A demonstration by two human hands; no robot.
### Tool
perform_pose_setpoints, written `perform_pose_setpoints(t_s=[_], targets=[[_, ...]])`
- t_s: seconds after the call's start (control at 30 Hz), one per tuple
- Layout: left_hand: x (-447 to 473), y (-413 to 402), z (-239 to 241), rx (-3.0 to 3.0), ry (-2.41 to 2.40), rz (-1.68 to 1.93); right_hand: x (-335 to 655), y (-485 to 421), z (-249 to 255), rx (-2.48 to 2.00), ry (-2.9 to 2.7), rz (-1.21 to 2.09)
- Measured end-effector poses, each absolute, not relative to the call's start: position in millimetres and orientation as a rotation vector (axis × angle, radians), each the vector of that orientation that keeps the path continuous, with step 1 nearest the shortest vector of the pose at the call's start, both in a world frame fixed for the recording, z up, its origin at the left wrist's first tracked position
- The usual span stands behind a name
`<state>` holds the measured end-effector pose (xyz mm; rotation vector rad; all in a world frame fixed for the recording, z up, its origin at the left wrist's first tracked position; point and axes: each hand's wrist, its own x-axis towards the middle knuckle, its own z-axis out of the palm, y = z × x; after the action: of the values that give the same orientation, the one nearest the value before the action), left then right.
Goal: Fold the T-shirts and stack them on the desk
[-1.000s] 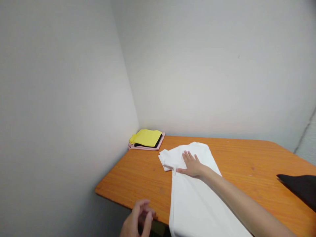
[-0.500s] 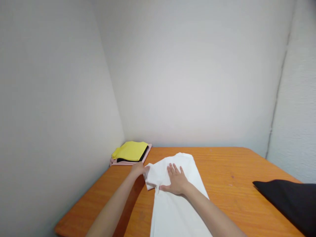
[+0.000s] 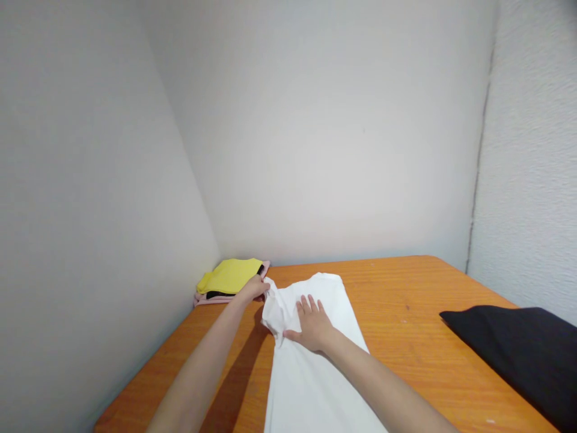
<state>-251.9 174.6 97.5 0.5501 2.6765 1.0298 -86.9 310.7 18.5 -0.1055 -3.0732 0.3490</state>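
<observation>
A white T-shirt (image 3: 311,385), folded lengthwise into a long strip, lies on the wooden table, its lower end running out of view at the bottom. My left hand (image 3: 256,288) pinches the edge of its sleeve and holds it raised off the tabletop, so the cloth there is bunched and creased. Flat on the upper part of the shirt rests my right hand (image 3: 313,325), with fingers spread and the thumb beside the gathered cloth at the base of the sleeve.
Behind my left hand, a stack of folded clothes, yellow (image 3: 229,275) over black and pink, sits in the far left corner by the wall. Black cloth (image 3: 518,349) lies at the right side of the orange-brown table (image 3: 396,294). White walls border the back and left.
My left hand has lifted the sleeve up and away from the table, and the cloth has crumpled. My right hand stays flat on the shirt. The camera view has turned slightly right.
</observation>
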Motion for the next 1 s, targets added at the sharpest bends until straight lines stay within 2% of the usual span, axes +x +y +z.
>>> perform_pose_setpoints(t_s=[0.13,0.27,0.47,0.57,0.7,0.87,1.0], targets=[[-232,218,109,0.714,2.594,0.930,-53,273,32,-0.020,-3.036,0.416],[-195,247,98,1.041,2.443,0.896,-7,246,36,0.121,-3.005,0.465],[-171,209,64,1.438,2.459,0.798,61,252,39,0.383,-3.047,0.621],[-163,185,45,1.518,2.490,0.675,62,269,63,0.233,-2.936,0.566],[-140,174,27,1.573,2.495,0.525,9,306,82,-0.010,-2.867,0.399],[-125,171,24,1.606,2.587,0.308,-54,349,34,-0.125,-3.018,0.261],[-137,175,20,1.626,2.597,0.297,-73,371,-4,-0.166,-3.033,0.196]])
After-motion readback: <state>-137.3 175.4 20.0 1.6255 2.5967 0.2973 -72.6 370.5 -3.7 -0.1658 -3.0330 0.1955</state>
